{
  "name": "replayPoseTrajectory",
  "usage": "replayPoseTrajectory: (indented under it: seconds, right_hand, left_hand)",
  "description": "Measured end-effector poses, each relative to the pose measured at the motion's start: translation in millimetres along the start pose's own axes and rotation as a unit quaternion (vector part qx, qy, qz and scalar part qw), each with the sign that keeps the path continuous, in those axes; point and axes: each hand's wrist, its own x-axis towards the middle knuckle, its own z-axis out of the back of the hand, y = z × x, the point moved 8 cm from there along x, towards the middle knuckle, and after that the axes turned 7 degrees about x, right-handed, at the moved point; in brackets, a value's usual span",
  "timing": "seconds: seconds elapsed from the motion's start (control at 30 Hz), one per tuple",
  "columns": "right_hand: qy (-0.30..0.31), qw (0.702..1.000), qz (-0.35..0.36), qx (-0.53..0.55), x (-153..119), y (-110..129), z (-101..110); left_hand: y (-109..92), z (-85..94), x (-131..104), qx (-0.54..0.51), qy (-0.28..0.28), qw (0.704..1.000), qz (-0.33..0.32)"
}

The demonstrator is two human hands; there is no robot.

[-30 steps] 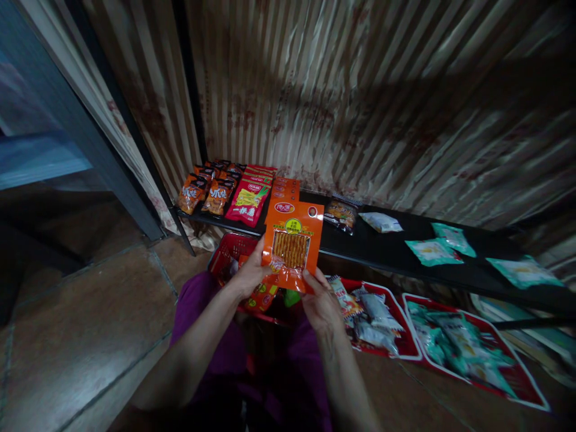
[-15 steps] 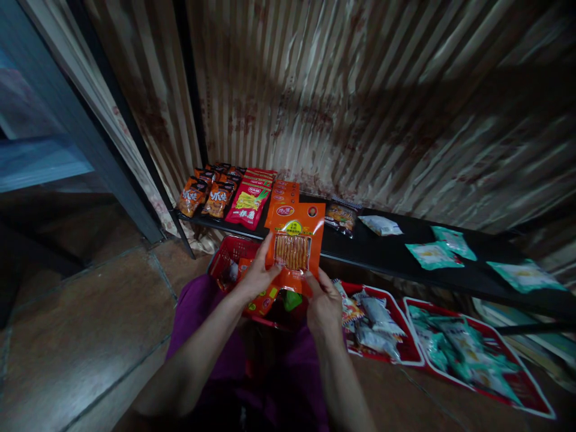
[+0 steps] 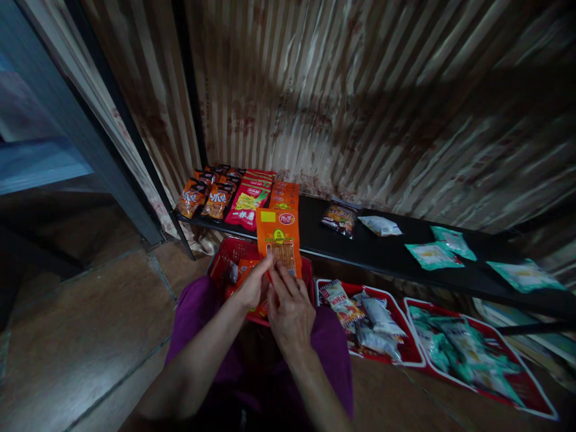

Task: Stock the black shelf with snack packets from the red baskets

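Observation:
Both hands are on an orange snack packet [image 3: 276, 227] with a yellow label and a clear window. It is tilted up at the shelf's front edge, above the red basket [image 3: 234, 241]. At its lower left edge, my left hand [image 3: 253, 289] grips it with the thumb in front. My right hand [image 3: 291, 315] is closed at its lower part, the fingers lying over the window; its thumb is hidden. Behind it, another orange packet [image 3: 285, 195] lies on the black shelf [image 3: 310, 219]. More orange packets [image 3: 246, 267] are in the basket, partly hidden by my hands.
Black-and-orange packets [image 3: 217, 201] and red packets [image 3: 246, 204] fill the shelf's left end. A dark packet [image 3: 339, 219], a white packet [image 3: 380, 225] and several green-white packets [image 3: 432, 255] lie to the right. Two more red baskets [image 3: 416, 351] [image 3: 535, 390] of packets stand on the floor.
The orange packet and my right hand have moved left. My right fingers now lie across the packet's window instead of at its right corner.

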Motion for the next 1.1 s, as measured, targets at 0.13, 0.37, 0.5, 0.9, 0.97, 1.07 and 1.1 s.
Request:
replayPoseTrajectory:
  seconds: [0.13,0.37,0.5,0.9,0.97,1.07,1.1]
  right_hand:
    - [0.018,0.999,0.017,-0.028,-5.5,6.9,-14.8]
    - [0.074,0.993,-0.007,0.092,-4.5,1.0,-12.2]
    - [-0.021,0.976,-0.1,0.19,11.9,-36.6,13.7]
    - [-0.097,0.753,-0.376,0.531,39.9,-107.0,-5.6]
    - [-0.111,0.719,-0.396,0.56,37.7,-107.6,-9.1]
    - [-0.124,0.705,-0.406,0.568,36.8,-109.2,-10.6]
    - [-0.127,0.704,-0.407,0.567,36.9,-109.9,-10.6]
  left_hand:
    - [4.7,13.8,-0.1,-0.02,-0.042,0.998,0.038]
    - [7.0,26.5,-0.6,-0.044,-0.065,0.994,0.08]
    - [10.9,26.9,-4.4,-0.062,-0.041,0.991,0.11]
    - [26.1,30.4,-14.3,-0.062,-0.021,0.989,0.134]
    - [26.4,31.5,-15.0,-0.076,-0.02,0.988,0.13]
    - [22.4,33.6,-15.6,-0.081,-0.029,0.99,0.115]
    - [20.6,34.0,-15.7,-0.077,-0.033,0.99,0.112]
